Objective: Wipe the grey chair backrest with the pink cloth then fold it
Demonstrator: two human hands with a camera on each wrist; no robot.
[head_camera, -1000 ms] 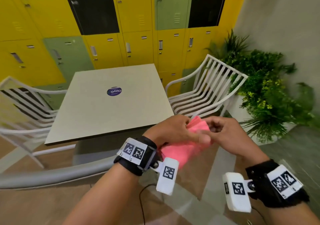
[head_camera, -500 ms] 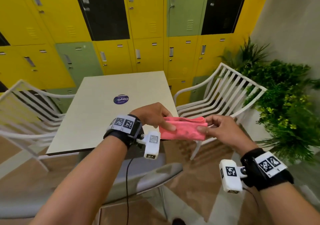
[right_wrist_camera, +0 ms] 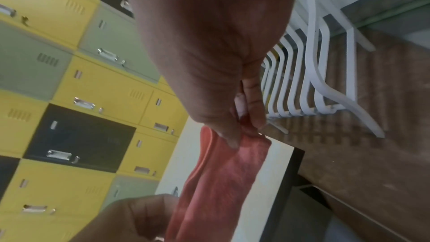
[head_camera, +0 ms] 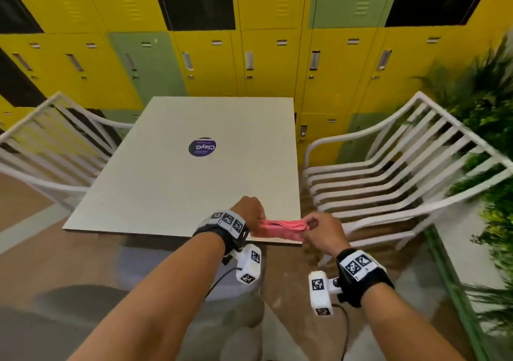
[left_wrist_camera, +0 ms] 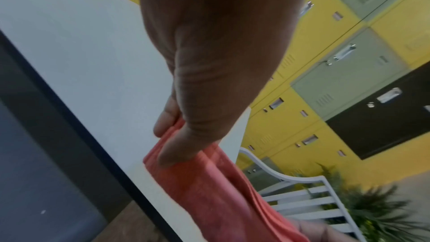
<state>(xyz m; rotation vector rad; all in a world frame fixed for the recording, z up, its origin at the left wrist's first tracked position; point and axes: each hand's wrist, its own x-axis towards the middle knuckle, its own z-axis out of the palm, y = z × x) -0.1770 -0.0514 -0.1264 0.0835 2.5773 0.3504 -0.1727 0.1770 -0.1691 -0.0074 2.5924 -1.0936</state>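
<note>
Left hand (head_camera: 248, 208) pinching one end of the pink cloth (head_camera: 280, 229), thumb on top and fingertips under (clearest from the left wrist view, thumb (left_wrist_camera: 184, 146) pressed onto the fabric). Right hand (head_camera: 323, 230) pinching the opposite end between thumb and curled fingers (right_wrist_camera: 253, 109). Cloth folded into a narrow layered band, stretched level between the two hands. Held at the near right corner of the white table (head_camera: 166, 183), right at the tabletop; touching or just above, cannot tell. Near edge of the band lined up roughly with the table's front edge.

Round dark blue sticker (head_camera: 202, 147) lying mid-table, well apart from the cloth. Grey chair (head_camera: 83, 299) low in the foreground, below the left forearm (blurred). White slatted chair (head_camera: 388, 172) to the right of the table, another white slatted chair (head_camera: 47, 144) to the left. Yellow, green and black lockers (head_camera: 263, 63) behind the table. Green plants (head_camera: 485, 127) at the far right.
</note>
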